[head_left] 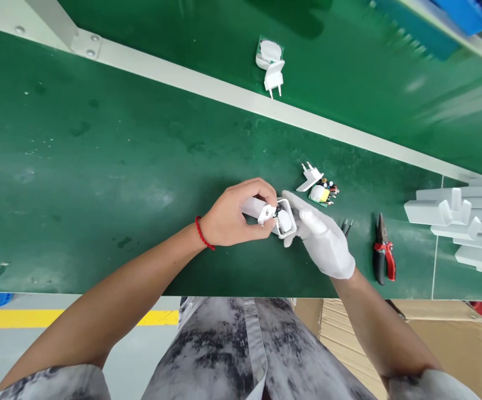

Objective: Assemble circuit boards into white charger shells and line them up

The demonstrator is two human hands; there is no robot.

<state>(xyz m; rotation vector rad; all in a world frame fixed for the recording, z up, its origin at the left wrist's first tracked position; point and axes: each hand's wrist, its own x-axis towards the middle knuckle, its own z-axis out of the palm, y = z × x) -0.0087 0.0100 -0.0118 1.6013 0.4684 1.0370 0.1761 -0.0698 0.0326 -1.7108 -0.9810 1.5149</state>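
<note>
Bare and with a red cord at the wrist, my left hand pinches a white plug cover, its inner side with small metal parts showing. My right hand, in a white glove, is closed round a white adapter housing. The housing's open end faces up, and a white rounded part and dark wiring show inside. Cover and housing are held side by side, close together. Just beyond the glove lie a two-pin plug cover and a small circuit board with a yellow-marked component.
Red-and-black pliers lie right of the glove, with tweezer-like tips between. White housings are stacked at the far right. Another board and plug cover lie on the shelf behind. A pale rail crosses the green bench.
</note>
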